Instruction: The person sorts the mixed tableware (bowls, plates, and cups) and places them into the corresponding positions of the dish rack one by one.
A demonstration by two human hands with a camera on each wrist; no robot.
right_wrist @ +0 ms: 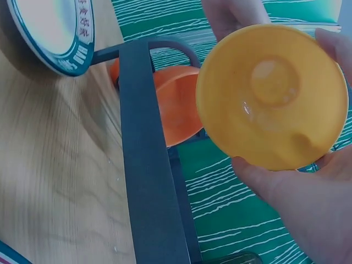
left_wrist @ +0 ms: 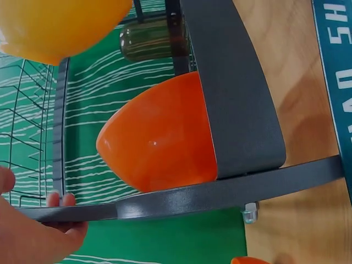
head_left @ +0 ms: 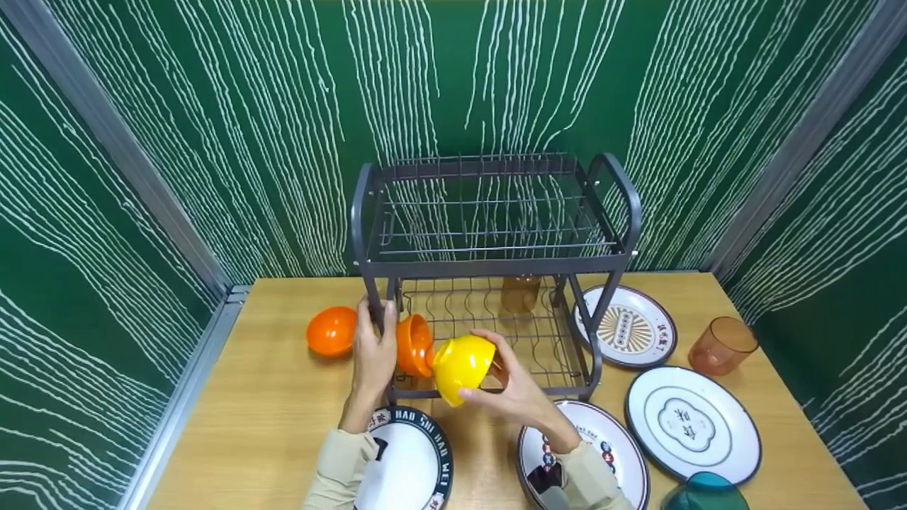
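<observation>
Held yellow bowl (head_left: 464,368) by rim

Gripped in the right hand (head_left: 515,391) — tilted at the rack's (head_left: 489,268) lower front, near an orange bowl (head_left: 413,346). Clasped the rack with the left hand (head_left: 373,355). Looked light, stiff, slippery — best taken across the rim.

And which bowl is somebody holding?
The yellow bowl, in the right hand. Neither the orange bowl inside the rack nor the orange bowl on the table is held.
</observation>
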